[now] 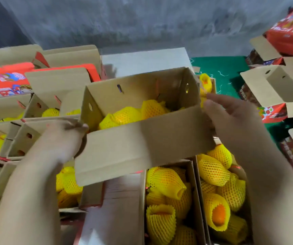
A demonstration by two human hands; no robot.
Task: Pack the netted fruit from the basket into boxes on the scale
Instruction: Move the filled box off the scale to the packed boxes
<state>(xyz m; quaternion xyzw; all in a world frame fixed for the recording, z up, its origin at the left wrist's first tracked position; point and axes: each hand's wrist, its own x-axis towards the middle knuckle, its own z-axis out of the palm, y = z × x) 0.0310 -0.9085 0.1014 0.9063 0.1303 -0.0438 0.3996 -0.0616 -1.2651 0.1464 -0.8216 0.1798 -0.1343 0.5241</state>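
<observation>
I hold an open cardboard box (142, 138) up in the air at the middle of the view, tilted a little. Several fruits in yellow foam netting (129, 115) lie inside it. My left hand (66, 137) grips the box's left end, with fingers curled round its edge. My right hand (225, 114) holds the right end, fingers wrapped over the rim. Below the held box stand two more open boxes (194, 191) filled with netted fruit (167, 184). No scale or basket is visible.
Filled open boxes (34, 131) crowd the left, with red printed lids (9, 80) behind them. A white slab (145, 61) lies beyond the held box. Empty open boxes (280, 85) and red printed cartons (291, 32) sit on a green surface (220, 71) at the right.
</observation>
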